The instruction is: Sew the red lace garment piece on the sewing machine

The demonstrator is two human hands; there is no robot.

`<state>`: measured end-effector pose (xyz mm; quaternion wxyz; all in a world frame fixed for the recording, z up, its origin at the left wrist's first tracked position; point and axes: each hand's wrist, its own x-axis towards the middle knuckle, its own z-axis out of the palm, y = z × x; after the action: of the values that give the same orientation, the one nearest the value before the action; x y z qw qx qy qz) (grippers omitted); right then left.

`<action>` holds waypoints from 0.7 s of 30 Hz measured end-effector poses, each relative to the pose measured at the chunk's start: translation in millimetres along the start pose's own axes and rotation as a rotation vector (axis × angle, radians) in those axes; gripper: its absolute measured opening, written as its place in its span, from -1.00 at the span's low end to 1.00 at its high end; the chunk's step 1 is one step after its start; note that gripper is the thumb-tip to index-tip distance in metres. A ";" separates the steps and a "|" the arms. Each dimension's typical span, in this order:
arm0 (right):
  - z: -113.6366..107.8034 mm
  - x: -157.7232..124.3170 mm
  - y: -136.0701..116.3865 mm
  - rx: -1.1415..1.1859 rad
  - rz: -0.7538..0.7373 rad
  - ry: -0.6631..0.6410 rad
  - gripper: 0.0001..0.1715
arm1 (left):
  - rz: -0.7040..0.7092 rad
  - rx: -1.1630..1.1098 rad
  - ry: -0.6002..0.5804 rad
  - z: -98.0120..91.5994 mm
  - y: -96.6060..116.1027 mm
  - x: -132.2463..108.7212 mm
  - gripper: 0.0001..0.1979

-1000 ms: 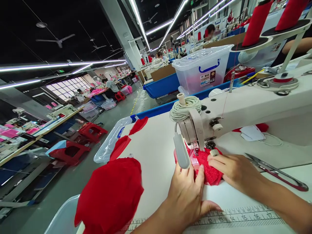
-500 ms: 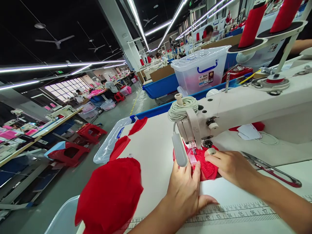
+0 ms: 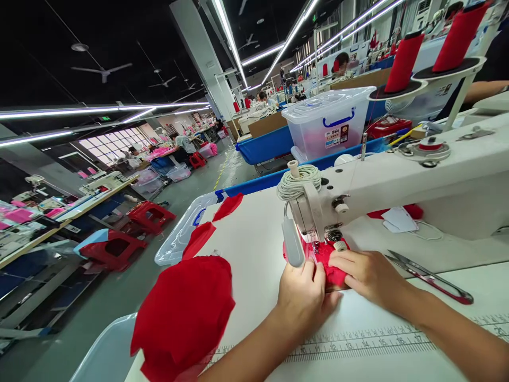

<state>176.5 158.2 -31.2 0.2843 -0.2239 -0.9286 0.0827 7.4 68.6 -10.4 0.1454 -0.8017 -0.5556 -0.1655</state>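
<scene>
Under the needle of a white sewing machine [image 3: 382, 175] lies a piece of red lace fabric [image 3: 333, 273]. My left hand [image 3: 304, 292] is at the fabric's near left side, its fingers bent and closed on the edge, partly behind the grey lamp [image 3: 293, 243]. On the right side, my right hand [image 3: 368, 273] has its fingers drawn together on the same fabric, just beside the presser foot. A pile of red fabric [image 3: 185, 315] sits to the left on the white table [image 3: 254, 265].
Thread snips [image 3: 431, 277] lie right of my right hand. A printed ruler [image 3: 358, 344] runs along the table's front. Red strips [image 3: 227, 208] trail at the left edge. Beyond stand a lidded clear box [image 3: 330, 124], red thread cones [image 3: 403, 63] and red stools [image 3: 113, 249].
My left hand's fingers and thumb have drawn in, and the red fabric is more bunched between my hands. The view has shifted slightly.
</scene>
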 end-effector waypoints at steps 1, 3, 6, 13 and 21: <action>-0.2 0.2 -0.2 0.022 0.020 -0.003 -0.57 | -0.028 -0.052 0.014 1.0 -1.8 1.7 -0.76; -1.1 0.8 -0.9 0.053 0.050 -0.001 -0.63 | -0.071 -0.150 0.031 2.9 -6.1 4.7 -0.72; -2.8 1.6 -2.5 0.060 0.064 0.001 -0.66 | -0.083 -0.243 0.033 4.4 -11.7 7.1 -0.72; -3.9 0.8 -5.5 0.068 0.034 0.014 -0.69 | -0.115 -0.177 0.047 9.6 -12.1 1.1 -0.80; -0.5 -5.2 -3.0 -0.105 -0.089 0.020 -0.56 | 0.028 -0.021 0.083 16.9 -6.1 -6.7 -0.71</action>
<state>179.5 153.1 -32.5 0.2851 -0.1980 -0.9377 0.0191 1.2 72.1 -28.2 0.1623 -0.8035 -0.5359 -0.2022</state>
